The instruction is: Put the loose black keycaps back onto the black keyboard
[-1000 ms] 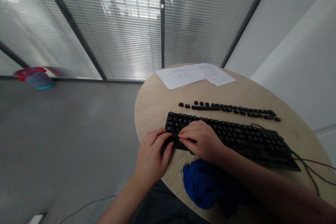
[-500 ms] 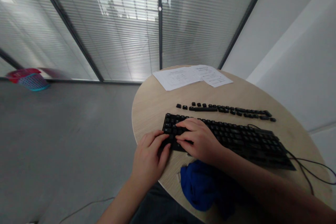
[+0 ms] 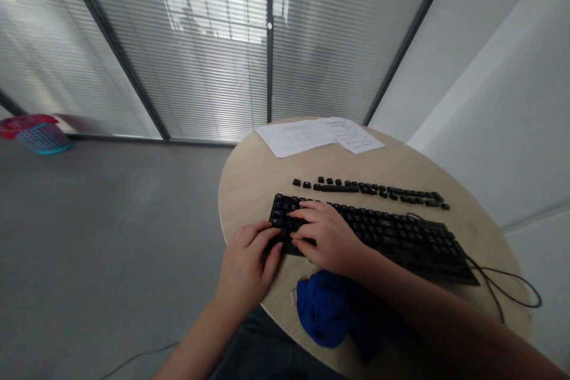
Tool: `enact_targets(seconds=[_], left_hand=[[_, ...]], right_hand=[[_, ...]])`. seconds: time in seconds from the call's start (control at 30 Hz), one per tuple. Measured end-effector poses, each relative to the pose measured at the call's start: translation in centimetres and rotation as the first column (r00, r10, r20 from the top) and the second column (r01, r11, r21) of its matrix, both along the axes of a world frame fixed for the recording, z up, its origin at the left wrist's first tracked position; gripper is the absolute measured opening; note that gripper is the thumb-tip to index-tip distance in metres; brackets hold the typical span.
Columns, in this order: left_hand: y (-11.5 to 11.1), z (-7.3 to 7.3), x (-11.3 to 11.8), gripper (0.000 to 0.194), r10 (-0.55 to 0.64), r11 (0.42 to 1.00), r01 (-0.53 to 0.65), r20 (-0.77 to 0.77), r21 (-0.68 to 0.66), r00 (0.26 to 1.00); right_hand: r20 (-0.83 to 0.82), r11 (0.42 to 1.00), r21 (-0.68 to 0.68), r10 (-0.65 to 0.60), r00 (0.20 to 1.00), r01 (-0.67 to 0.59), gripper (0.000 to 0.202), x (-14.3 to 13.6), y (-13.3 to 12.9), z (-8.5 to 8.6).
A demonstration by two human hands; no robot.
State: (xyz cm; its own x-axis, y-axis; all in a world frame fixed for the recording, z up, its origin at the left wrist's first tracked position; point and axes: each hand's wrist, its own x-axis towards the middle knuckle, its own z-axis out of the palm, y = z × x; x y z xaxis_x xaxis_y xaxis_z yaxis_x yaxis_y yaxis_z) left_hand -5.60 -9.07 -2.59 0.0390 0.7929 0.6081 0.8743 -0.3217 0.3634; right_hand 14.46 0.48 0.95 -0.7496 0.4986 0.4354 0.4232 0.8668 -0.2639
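The right hand has opened since a second ago: its fingers, bunched then, now lie spread over the left part of the black keyboard, one stretched toward the back rows. The left hand still curls round the keyboard's left end, thumb apart from the fingers; whether it grips anything there, I can't tell. Both come in from the near side, palms down.

The keyboard lies on the round, pale wooden worktop, with loose keycaps lined up behind it and printed sheets farther back. A blue cloth sits bunched below the right wrist. Off left, a basket stands on the grey floor by the blinds.
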Motion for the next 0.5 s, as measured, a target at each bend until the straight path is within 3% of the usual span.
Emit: enact_targets(seconds=[0.17, 0.3, 0.4, 0.5], left_hand=[[0.1, 0.1, 0.0, 0.020, -0.009, 1.000, 0.009, -0.014, 0.025, 1.000], [0.0, 0.6, 0.5, 0.024, -0.037, 0.997, 0.043, -0.093, 0.063, 0.995], [-0.3, 1.0, 1.3, 0.027, -0.098, 0.991, 0.108, -0.137, 0.073, 0.986], [-0.4, 1.1, 2.1, 0.032, -0.157, 0.984, 0.167, -0.136, 0.066, 0.978]], right_hand=[[-0.032, 0.998, 0.069, 0.010, 0.999, -0.007, 0.011, 0.0, -0.2, 0.0], [-0.175, 0.993, 0.110, -0.016, 0.985, 0.036, 0.017, 0.8, 0.7, 2.1], [-0.173, 0.983, 0.103, -0.132, 0.976, 0.151, 0.020, 2.0, 2.7, 4.2], [-0.004, 0.958, 0.038, -0.284, 0.959, 0.284, 0.020, 3.2, 5.7, 5.4]])
